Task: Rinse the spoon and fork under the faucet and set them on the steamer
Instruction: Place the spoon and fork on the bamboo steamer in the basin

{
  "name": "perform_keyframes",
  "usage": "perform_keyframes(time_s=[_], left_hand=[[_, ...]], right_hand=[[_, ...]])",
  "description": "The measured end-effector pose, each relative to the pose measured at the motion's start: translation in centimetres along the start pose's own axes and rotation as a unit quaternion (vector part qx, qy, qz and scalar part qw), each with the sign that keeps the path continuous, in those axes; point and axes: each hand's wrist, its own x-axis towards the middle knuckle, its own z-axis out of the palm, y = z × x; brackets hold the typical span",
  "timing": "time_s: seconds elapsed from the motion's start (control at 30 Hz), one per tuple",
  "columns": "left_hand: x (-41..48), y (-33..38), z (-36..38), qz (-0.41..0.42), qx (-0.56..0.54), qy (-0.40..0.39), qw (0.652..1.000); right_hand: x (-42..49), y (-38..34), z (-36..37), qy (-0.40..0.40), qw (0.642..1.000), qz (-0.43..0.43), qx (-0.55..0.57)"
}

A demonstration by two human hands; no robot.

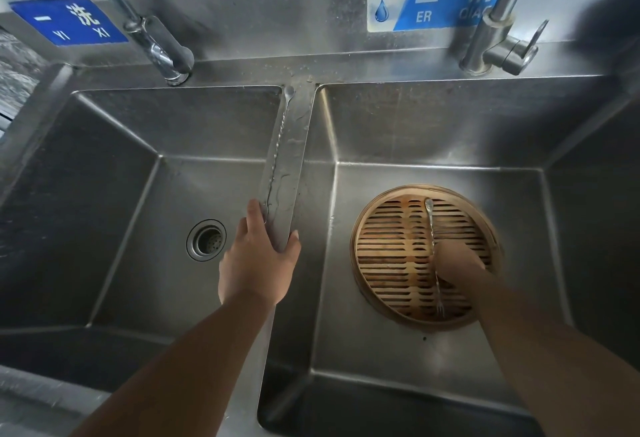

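A round bamboo steamer [388, 256] sits on the floor of the right basin. A long thin fork [430, 225] lies across its slats, tines [441, 312] toward me. My right hand [457, 260] is blurred and reaches down onto the fork's middle, fingers curled round it. A long spoon with a twisted handle [277, 145] lies along the wet divider [294, 166] between the basins, bowl at the far end. My left hand [258, 260] rests on the divider, fingers straight, a fingertip touching the near end of the spoon's handle.
One faucet [162, 52] stands behind the left basin and another [498, 41] behind the right; I see no water running. A drain strainer [206, 239] sits in the left basin's floor. Blue signs hang on the steel back wall.
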Motion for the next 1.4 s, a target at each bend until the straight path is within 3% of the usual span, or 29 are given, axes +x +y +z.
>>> perform_keyframes(time_s=[0.73, 0.93, 1.17, 1.33, 1.4], left_hand=[[0.4, -0.4, 0.4, 0.005, 0.0, -0.001, 1.0], [0.6, -0.6, 0.5, 0.005, -0.004, 0.001, 1.0], [0.7, -1.1, 0.6, 0.004, -0.008, -0.004, 1.0], [0.8, -1.4, 0.7, 0.01, -0.022, -0.011, 1.0], [0.8, -1.4, 0.5, 0.01, -0.031, -0.013, 0.999]], right_hand=[[0.2, -0.3, -0.7, -0.054, 0.998, -0.019, 0.0], [-1.8, -1.1, -2.9, -0.009, 0.998, -0.018, -0.068], [-5.2, -9.5, -10.4, 0.061, 0.98, -0.119, -0.144], [-9.0, -18.5, -14.0, 0.077, 0.979, -0.183, 0.043], [-9.9, -22.0, -14.6, 0.095, 0.976, -0.187, 0.064]])
